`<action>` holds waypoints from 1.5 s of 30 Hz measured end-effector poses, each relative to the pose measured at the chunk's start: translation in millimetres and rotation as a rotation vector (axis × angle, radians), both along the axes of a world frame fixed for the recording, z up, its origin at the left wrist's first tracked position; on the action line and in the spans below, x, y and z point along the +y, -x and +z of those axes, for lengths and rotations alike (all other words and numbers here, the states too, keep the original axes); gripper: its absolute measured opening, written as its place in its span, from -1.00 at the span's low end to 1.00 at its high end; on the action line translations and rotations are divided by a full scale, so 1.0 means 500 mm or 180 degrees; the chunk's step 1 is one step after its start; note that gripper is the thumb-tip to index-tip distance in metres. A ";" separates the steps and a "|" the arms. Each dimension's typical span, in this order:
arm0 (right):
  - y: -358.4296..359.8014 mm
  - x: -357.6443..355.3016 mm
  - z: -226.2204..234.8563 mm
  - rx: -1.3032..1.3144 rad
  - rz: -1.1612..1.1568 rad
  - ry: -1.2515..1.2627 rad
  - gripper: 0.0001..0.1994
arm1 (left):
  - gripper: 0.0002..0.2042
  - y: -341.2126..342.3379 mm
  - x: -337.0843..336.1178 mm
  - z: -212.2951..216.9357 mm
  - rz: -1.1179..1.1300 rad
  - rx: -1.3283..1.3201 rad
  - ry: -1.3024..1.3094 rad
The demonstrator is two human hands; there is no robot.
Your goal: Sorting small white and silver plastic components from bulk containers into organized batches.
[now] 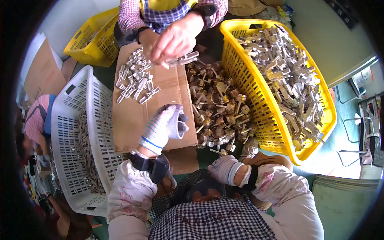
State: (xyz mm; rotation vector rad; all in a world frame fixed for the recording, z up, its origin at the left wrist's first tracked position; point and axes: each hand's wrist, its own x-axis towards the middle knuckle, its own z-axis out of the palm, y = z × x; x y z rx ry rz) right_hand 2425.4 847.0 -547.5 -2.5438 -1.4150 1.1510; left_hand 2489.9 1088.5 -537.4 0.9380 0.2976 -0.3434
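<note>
My left hand [167, 125], in a white glove with grey fingers, hovers over the cardboard sheet [154, 114]. Its fingers curl inward, and whatever they may hold is hidden. Low over my lap, my right hand [226, 170] is gloved too and closed, its fingertips out of sight. Beyond my left hand a loose pile of silvery metal clips [138, 80] lies on the cardboard. Right of the sheet is a heap of round brass-coloured metal pieces with short stems [220, 106]. Across from me, a co-worker's bare hands [174, 42] hold some metal clips [184, 60].
A yellow basket [260, 116] heaped with metal clamp-like parts stands at the right. On the left, a white basket [102, 132] contains more small metal parts. Another yellow basket [90, 56] sits at the far left, near a second person in a striped top [36, 120].
</note>
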 end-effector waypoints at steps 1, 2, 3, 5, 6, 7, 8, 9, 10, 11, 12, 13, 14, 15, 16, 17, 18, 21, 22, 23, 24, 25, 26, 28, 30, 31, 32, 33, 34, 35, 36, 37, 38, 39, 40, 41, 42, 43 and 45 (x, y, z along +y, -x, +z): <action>-0.003 -0.002 0.011 0.0015 -0.0012 -0.0028 -0.83 | -0.74 -0.003 -0.006 -0.001 -0.0010 -0.0014 0.0029; -0.006 0.005 0.014 0.0028 0.0007 -0.0044 -0.83 | -0.74 -0.004 -0.011 -0.001 -0.0023 -0.0030 0.0060; -0.009 0.008 0.017 0.0143 -0.0064 0.0181 -0.80 | -0.74 -0.005 -0.018 0.002 -0.0005 -0.0010 0.0032; -0.004 0.004 0.004 0.0127 -0.0147 0.0245 -0.78 | -0.73 -0.004 -0.018 0.001 0.0016 -0.0043 0.0032; 0.001 0.001 -0.010 0.0130 -0.0164 0.0252 -0.78 | -0.71 -0.003 -0.018 0.001 0.0029 -0.0086 0.0042; 0.005 -0.002 -0.023 0.0076 -0.0055 0.0112 -0.81 | -0.71 -0.002 -0.018 0.003 0.0008 -0.0081 0.0053; 0.009 -0.006 -0.034 0.0022 0.0052 -0.0025 -0.84 | -0.72 -0.001 -0.015 0.005 -0.0036 -0.0026 0.0010; 0.008 0.001 -0.032 0.0073 0.0003 0.0027 -0.83 | -0.73 -0.002 -0.011 0.004 -0.0083 0.0024 -0.0037; 0.010 0.002 -0.039 0.0080 -0.0025 0.0037 -0.83 | -0.73 -0.001 -0.009 -0.001 -0.0111 0.0031 -0.0027; 0.016 0.001 -0.051 0.0161 -0.0031 0.0063 -0.83 | -0.74 0.003 -0.007 -0.008 -0.0067 0.0043 -0.0021; 0.018 0.000 -0.047 0.0232 -0.0048 0.0069 -0.82 | -0.74 0.003 -0.013 -0.005 -0.0035 0.0046 -0.0036; 0.021 -0.001 -0.042 0.0242 -0.0086 0.0061 -0.82 | -0.74 0.003 -0.019 0.001 -0.0006 0.0035 -0.0183; 0.026 -0.001 -0.037 0.0202 -0.0092 0.0032 -0.82 | -0.74 0.004 -0.024 0.001 -0.0044 0.0049 -0.0188; 0.023 0.002 -0.028 0.0155 -0.0079 0.0020 -0.81 | -0.75 0.004 -0.022 -0.002 -0.0018 0.0027 -0.0210; 0.021 0.005 -0.025 0.0167 -0.0100 0.0032 -0.81 | -0.75 0.005 -0.021 -0.005 0.0007 0.0010 -0.0233; 0.020 0.006 -0.025 0.0207 -0.0049 0.0133 -0.80 | -0.76 0.005 -0.021 -0.004 -0.0025 0.0044 -0.0184; 0.016 0.011 -0.023 0.0241 0.0021 0.0217 -0.80 | -0.76 0.005 -0.016 -0.006 -0.0030 0.0057 -0.0191; 0.014 0.023 -0.014 0.0192 -0.0160 0.0241 -0.82 | -0.75 0.002 -0.010 -0.012 -0.0098 0.0143 -0.0080; 0.007 0.025 -0.008 0.0226 -0.0172 0.0226 -0.82 | -0.74 0.002 -0.011 -0.011 -0.0023 0.0091 -0.0159; -0.005 0.025 -0.002 0.0090 -0.0147 0.0169 -0.83 | -0.73 -0.002 -0.012 -0.010 0.0052 0.0038 -0.0244; 0.004 0.026 0.009 -0.0016 -0.0126 0.0112 -0.84 | -0.73 -0.006 -0.015 -0.004 0.0034 0.0102 -0.0265; 0.018 0.020 -0.015 -0.0472 -0.0172 -0.0563 -0.84 | -0.73 -0.007 -0.021 -0.004 0.0127 0.0042 -0.0087; 0.021 0.002 -0.034 -0.0323 -0.0072 -0.0476 -0.84 | -0.73 -0.006 -0.024 0.000 0.0226 -0.0027 0.0085; -0.010 0.012 -0.055 -0.0014 -0.0035 -0.0246 -0.85 | -0.73 -0.018 -0.022 0.004 0.0115 -0.0170 -0.0201; 0.000 0.014 -0.053 -0.0093 -0.0012 -0.0096 -0.84 | -0.72 -0.003 -0.028 -0.011 0.0151 0.0004 -0.0246; -0.001 0.017 -0.059 0.0006 0.0032 0.0038 -0.83 | -0.69 -0.006 -0.028 -0.014 0.0074 0.0072 -0.0250; -0.004 0.019 -0.065 0.0105 0.0071 0.0178 -0.82 | -0.69 -0.007 -0.019 -0.012 0.0039 0.0016 -0.0244; 0.005 0.017 -0.084 -0.0040 0.0022 -0.0036 -0.81 | -0.70 0.001 -0.011 -0.021 -0.0050 -0.0024 0.0046; 0.006 0.023 -0.072 -0.0004 0.0113 0.0004 -0.81 | -0.70 0.008 -0.009 -0.022 -0.0134 -0.0063 0.0347; 0.006 0.029 -0.061 0.0068 0.0106 0.0045 -0.81 | -0.71 0.010 -0.009 -0.020 -0.0092 -0.0026 0.0211; 0.003 0.039 -0.041 0.0140 0.0120 0.0063 -0.81 | -0.72 0.015 -0.006 -0.008 -0.0135 -0.0029 0.0201; 0.001 0.041 -0.035 0.0256 0.0164 0.0216 -0.82 | -0.73 0.017 -0.008 -0.002 -0.0073 0.0071 0.0109; 0.006 0.034 -0.039 0.0258 0.0139 0.0239 -0.82 | -0.73 0.019 -0.013 -0.002 -0.0008 0.0176 0.0014; 0.007 0.035 -0.039 0.0215 0.0123 0.0259 -0.82 | -0.73 0.019 -0.014 0.000 -0.0018 0.0160 0.0019; 0.006 0.035 -0.040 0.0175 0.0110 0.0277 -0.82 | -0.74 0.019 -0.014 0.002 0.0019 0.0109 0.0000; 0.004 0.035 -0.043 0.0164 0.0105 0.0278 -0.82 | -0.74 0.018 -0.015 0.002 0.0059 0.0061 -0.0021; 0.001 0.035 -0.034 0.0149 0.0139 0.0257 -0.82 | -0.74 0.014 -0.016 0.001 0.0052 0.0064 -0.0014; -0.002 0.035 -0.030 0.0136 0.0175 0.0236 -0.83 | -0.73 0.010 -0.016 -0.001 0.0113 0.0090 -0.0138; -0.006 0.034 -0.036 0.0126 0.0163 0.0234 -0.83 | -0.72 0.007 -0.019 0.000 0.0174 0.0117 -0.0262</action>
